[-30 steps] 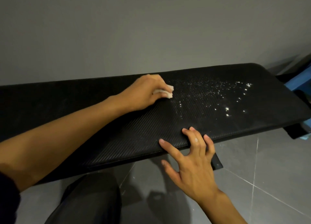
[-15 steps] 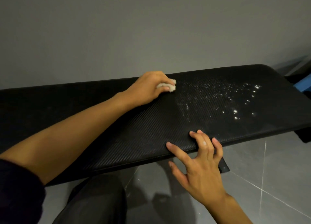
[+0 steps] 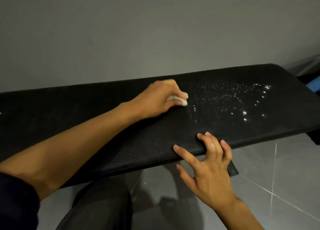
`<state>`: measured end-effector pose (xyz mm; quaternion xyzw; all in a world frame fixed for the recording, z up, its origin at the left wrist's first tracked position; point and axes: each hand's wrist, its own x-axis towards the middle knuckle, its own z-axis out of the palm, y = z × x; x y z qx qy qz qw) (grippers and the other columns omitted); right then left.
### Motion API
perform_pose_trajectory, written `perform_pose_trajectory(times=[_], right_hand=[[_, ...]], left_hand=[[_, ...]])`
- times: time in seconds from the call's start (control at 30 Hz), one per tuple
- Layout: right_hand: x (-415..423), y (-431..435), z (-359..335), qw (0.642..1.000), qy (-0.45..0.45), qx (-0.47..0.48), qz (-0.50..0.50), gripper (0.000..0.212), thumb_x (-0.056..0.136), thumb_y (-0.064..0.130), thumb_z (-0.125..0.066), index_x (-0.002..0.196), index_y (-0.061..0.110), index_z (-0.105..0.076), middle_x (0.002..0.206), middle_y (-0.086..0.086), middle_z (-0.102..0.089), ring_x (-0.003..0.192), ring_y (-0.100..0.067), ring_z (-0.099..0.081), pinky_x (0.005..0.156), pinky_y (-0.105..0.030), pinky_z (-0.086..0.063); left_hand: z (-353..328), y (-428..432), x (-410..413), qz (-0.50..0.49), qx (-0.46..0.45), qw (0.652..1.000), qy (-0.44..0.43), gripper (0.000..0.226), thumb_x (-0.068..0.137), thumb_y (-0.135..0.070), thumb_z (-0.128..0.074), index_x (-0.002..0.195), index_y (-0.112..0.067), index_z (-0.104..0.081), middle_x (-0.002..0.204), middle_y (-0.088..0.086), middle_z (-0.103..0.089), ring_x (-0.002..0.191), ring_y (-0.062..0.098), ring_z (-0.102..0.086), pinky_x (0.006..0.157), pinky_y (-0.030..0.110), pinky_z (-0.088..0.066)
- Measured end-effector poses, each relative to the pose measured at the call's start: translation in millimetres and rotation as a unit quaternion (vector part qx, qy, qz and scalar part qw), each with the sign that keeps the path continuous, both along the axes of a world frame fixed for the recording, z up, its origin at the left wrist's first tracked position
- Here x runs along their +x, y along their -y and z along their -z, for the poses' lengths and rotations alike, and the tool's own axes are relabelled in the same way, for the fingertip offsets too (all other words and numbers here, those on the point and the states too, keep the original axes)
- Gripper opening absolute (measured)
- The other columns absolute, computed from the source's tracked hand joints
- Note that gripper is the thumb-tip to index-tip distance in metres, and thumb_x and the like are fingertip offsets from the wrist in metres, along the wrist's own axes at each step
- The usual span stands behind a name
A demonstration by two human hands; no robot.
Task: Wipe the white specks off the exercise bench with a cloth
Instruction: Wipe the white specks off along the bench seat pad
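Left hand [image 3: 154, 100] fingers clamp cloth [image 3: 183, 102] against bench [image 3: 103, 126], beside specks [image 3: 242, 100]. Right hand [image 3: 211, 169] fingers, spread, touch its edge.

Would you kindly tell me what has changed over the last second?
The left hand slid the cloth slightly rightward, closer to the white specks. The right hand stayed, fingertips on the near edge of the bench; the specks look unchanged.

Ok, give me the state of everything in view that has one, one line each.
Exercise bench: flat, speckled toward its right end.
White specks: scattered, not yet wiped.
White cloth: bunched, pressed on the bench just left of the specks.
Left hand: grips the cloth.
Right hand: fingers spread, fingertips on the bench's near edge.
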<state>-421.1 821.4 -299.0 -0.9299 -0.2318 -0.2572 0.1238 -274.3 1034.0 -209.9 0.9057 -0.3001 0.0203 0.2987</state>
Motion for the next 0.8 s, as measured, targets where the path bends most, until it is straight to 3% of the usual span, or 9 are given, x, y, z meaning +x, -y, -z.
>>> perform_pose_trajectory(times=[0.1,0.3,0.47,0.6,0.8], right_hand=[[0.1,0.5,0.3,1.000,-0.001,-0.003,0.001,0.057,0.088,0.050,-0.061,0.141,0.050,-0.040,0.139,-0.017,-0.041,0.139,-0.038,-0.037,0.116,-0.056,-0.016],[-2.4,3.8,-5.5,1.000,-0.020,-0.016,-0.006,0.061,0.089,0.050,-0.060,0.145,0.051,-0.036,0.140,-0.017,-0.042,0.140,-0.037,-0.037,0.116,-0.056,-0.018],[-7.9,17.8,-8.9,0.999,-0.014,-0.014,0.032,0.056,0.089,0.054,-0.057,0.142,0.051,-0.042,0.142,-0.020,-0.040,0.144,-0.041,-0.030,0.115,-0.060,-0.018],[-10.1,21.1,-6.5,0.998,-0.027,-0.012,0.048,0.057,0.088,0.053,-0.058,0.143,0.050,-0.041,0.143,-0.021,-0.038,0.146,-0.042,-0.026,0.116,-0.062,-0.013],[-9.0,20.3,-1.6,0.999,-0.027,-0.007,0.044,0.057,0.090,0.054,-0.057,0.144,0.051,-0.039,0.145,-0.023,-0.036,0.148,-0.043,-0.023,0.116,-0.066,-0.013]], left_hand=[[-0.6,8.6,-27.0,0.093,0.030,0.995,-0.006,0.024,0.094,-0.032,-0.067,0.117,-0.029,-0.073,0.116,-0.008,-0.061,0.106,0.004,-0.059,0.095,0.029,-0.050],[6.2,9.5,-25.4,0.008,0.000,1.000,0.022,0.024,0.094,-0.032,-0.067,0.117,-0.027,-0.073,0.115,-0.009,-0.062,0.107,0.004,-0.059,0.095,0.036,-0.051],[6.3,17.7,-57.5,0.113,-0.006,0.994,0.013,0.022,0.094,-0.027,-0.068,0.115,-0.024,-0.074,0.115,-0.008,-0.061,0.106,0.005,-0.058,0.093,0.025,-0.048],[8.5,17.5,-51.7,0.041,-0.009,0.999,0.025,0.025,0.095,-0.034,-0.063,0.116,-0.028,-0.072,0.114,-0.011,-0.061,0.105,0.006,-0.058,0.093,0.032,-0.049],[9.2,27.2,-73.1,0.128,0.010,0.992,0.018,0.021,0.097,-0.030,-0.064,0.115,-0.030,-0.073,0.116,-0.010,-0.060,0.101,0.006,-0.055,0.090,0.027,-0.046]])
